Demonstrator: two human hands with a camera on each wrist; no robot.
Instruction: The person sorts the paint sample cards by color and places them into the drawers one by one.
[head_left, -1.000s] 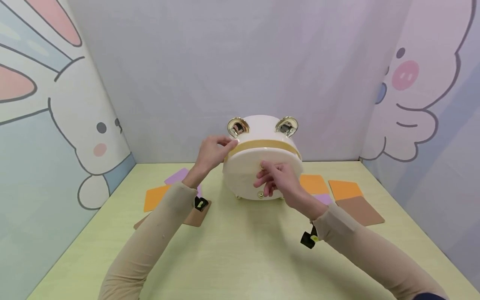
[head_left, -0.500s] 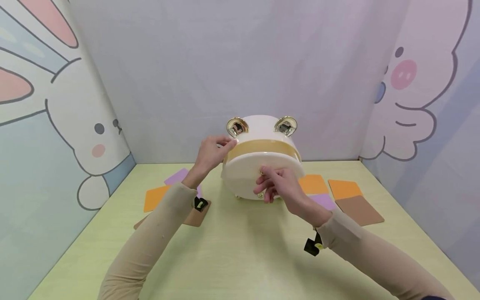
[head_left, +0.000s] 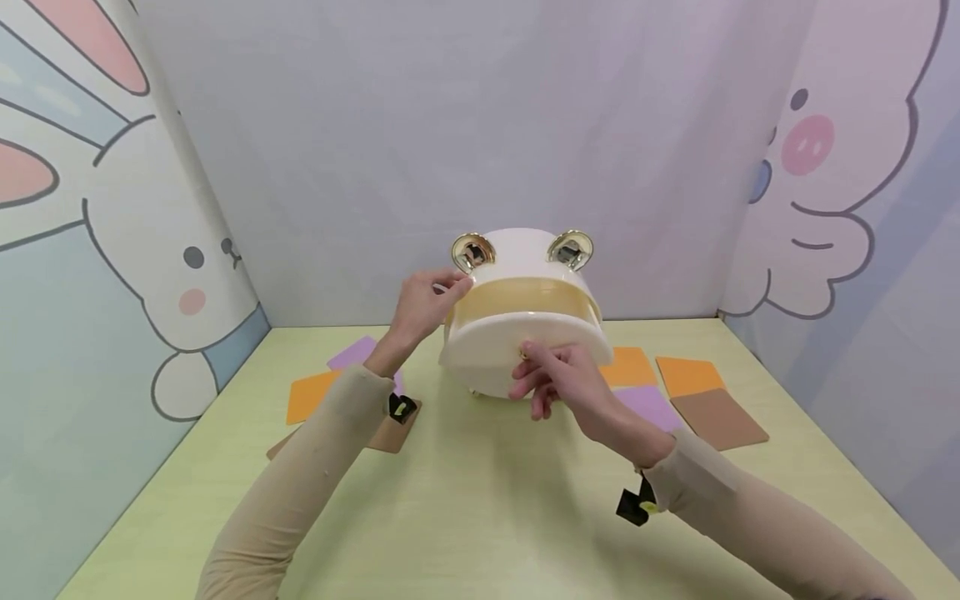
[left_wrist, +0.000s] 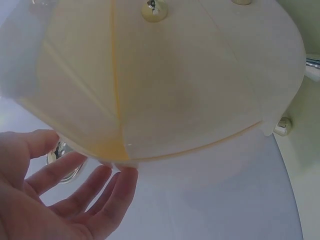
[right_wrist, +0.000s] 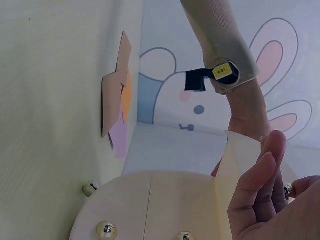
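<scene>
A cream-white rounded drawer box with gold ear-like trims stands at the middle back of the table. Its top drawer is pulled partway out, baring a yellowish interior. My right hand pinches the gold knob on that drawer's front between thumb and forefinger, the other fingers loosely bent. My left hand rests its fingertips on the box's upper left side, below the left ear; in the left wrist view its fingers are spread along the rim. Beneath are more drawer fronts with gold knobs.
Flat orange, purple and brown cards lie either side of the box: an orange card and a purple card at left, a brown card and an orange card at right. Printed cloth walls enclose the table.
The top drawer has come out toward me and its yellowish opening has widened. My right hand has moved toward me and slightly down with the knob; my left hand has stayed in place.
</scene>
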